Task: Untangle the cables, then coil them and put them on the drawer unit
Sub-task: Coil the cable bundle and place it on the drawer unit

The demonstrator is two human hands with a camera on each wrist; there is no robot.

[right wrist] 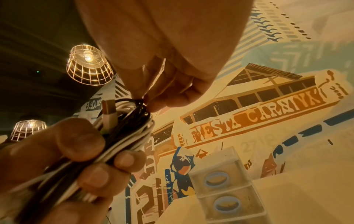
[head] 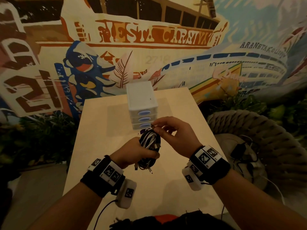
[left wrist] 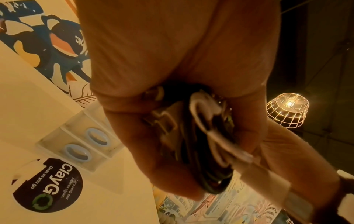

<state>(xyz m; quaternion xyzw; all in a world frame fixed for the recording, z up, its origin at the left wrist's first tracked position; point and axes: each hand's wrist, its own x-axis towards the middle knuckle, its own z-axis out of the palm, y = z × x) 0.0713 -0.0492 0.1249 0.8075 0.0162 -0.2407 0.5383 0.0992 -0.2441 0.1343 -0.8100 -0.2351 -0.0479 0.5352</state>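
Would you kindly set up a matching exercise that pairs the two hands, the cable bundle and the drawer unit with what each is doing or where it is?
Things:
1. left hand
2. right hand
3. cable bundle
4. drawer unit

States:
A. stands on the table, nothing on its top
B. black and white, held above the table
C. grips the bundle around its middle
D. pinches a black cable at the bundle's top

Pairs: 1-C, 2-D, 3-B, 4-A
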